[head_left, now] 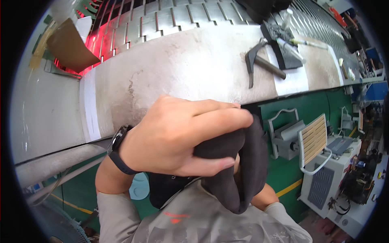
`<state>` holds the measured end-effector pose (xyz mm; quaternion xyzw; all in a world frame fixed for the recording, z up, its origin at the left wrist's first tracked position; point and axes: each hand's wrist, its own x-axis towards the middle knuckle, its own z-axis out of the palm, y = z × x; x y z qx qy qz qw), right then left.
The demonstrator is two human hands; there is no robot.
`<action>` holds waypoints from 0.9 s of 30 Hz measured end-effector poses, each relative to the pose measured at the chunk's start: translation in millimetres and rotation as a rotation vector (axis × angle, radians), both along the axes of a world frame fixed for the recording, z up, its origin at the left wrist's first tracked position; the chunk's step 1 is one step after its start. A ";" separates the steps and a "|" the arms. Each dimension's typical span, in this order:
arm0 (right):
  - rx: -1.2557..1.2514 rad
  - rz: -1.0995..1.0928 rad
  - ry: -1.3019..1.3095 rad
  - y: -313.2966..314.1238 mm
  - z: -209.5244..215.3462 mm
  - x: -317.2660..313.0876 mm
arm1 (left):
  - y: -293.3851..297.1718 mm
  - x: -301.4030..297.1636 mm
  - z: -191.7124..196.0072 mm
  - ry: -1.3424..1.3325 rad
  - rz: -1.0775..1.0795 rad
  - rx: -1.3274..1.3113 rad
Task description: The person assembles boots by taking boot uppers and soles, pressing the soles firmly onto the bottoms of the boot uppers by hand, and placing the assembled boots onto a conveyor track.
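My left hand (178, 133), with a dark watch (117, 141) on its wrist, is closed on a black cloth item (255, 162) that looks like a work glove. Its thumb and fingers grip the folded fabric in front of my chest, just off the near edge of the pale worktable (174, 60). From the lower right comes my right forearm (265, 196), which runs up behind the black cloth. A little skin shows through the gap in the fabric. The cloth covers my right hand, so its fingers are hidden.
A dark hammer-like tool (263, 65) lies beside a dark foam block (285, 52) holding clear tubes (291, 50). Metal slats (170, 20) run along the back. A brown curved panel (71, 46) stands left. Right, a wooden-slatted seat (314, 137) and a white machine (324, 182) stand on green floor.
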<state>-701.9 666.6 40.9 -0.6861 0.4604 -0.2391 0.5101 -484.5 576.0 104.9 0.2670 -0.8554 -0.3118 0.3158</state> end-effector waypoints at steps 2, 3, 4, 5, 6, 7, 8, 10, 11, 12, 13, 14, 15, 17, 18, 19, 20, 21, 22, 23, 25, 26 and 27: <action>0.227 -0.121 -0.204 6.7 -40.1 -18.4 | -7.4 -4.7 0.6 -0.029 -0.014 0.007; 0.337 -0.173 -0.314 3.0 -40.9 -21.6 | -5.9 -6.9 4.3 0.084 0.028 0.153; 0.355 -0.185 -0.346 1.8 -40.5 -21.7 | -4.1 -9.1 6.5 0.201 0.063 0.301; 0.350 -0.181 -0.343 0.7 -39.3 -21.7 | -1.4 -8.3 -4.1 0.410 -0.009 0.436; 0.323 -0.153 -0.346 -3.1 -28.6 -14.6 | 6.5 -1.8 -10.8 0.410 0.002 0.415; 0.309 -0.163 -0.334 -5.8 -25.1 -11.8 | 6.4 1.0 -28.0 0.457 -0.001 0.430; 0.310 -0.170 -0.324 -8.2 -24.6 -12.2 | 6.9 0.5 -42.4 0.503 -0.004 0.448; 0.307 -0.183 -0.309 -8.1 -24.6 -13.0 | 15.2 -7.4 -48.8 0.556 -0.027 0.484; 0.304 -0.187 -0.304 -8.5 -24.5 -13.6 | 19.3 -8.7 -46.6 0.586 0.001 0.650; 0.301 -0.190 -0.296 -8.7 -24.3 -14.5 | 22.4 -10.3 -46.6 0.616 0.036 0.819; 0.297 -0.192 -0.291 -6.7 -23.9 -14.0 | 18.2 -12.2 -51.1 0.675 -0.015 0.747; 0.301 -0.194 -0.279 -3.4 -24.5 -13.3 | 16.0 -13.7 -52.2 0.688 -0.015 0.756; 0.286 -0.197 -0.270 1.3 -24.7 -9.8 | 13.8 -14.0 -50.4 0.717 -0.023 0.829; 0.290 -0.207 -0.257 3.1 -22.8 -8.0 | 15.3 -16.9 -53.1 0.745 0.001 0.913; 0.300 -0.207 -0.257 1.7 -19.4 -9.3 | 17.3 -17.1 -55.2 0.753 0.004 0.924; 0.308 -0.207 -0.253 1.9 -16.0 -8.6 | 19.2 -16.9 -56.7 0.690 0.021 0.880; 0.320 -0.211 -0.247 2.0 -11.9 -8.9 | 21.0 -16.9 -58.6 0.626 0.037 0.836; 0.337 -0.202 -0.249 1.3 -10.0 -7.9 | 26.5 -19.5 -60.7 0.661 0.070 0.794; 0.354 -0.196 -0.248 -1.4 -7.4 -7.3 | 31.3 -20.4 -62.6 0.664 0.088 0.807; 0.370 -0.193 -0.246 -1.9 -4.1 -6.1 | 35.5 -20.5 -64.0 0.618 0.138 0.718; 0.395 -0.199 -0.235 -4.0 1.2 -4.0 | 39.0 -23.0 -70.5 0.579 0.187 0.644; 0.409 -0.203 -0.228 -3.5 3.4 -3.8 | 39.8 -24.4 -75.4 0.608 0.199 0.629; 0.420 -0.211 -0.222 -3.0 4.7 -3.5 | 39.8 -26.3 -78.1 0.637 0.211 0.611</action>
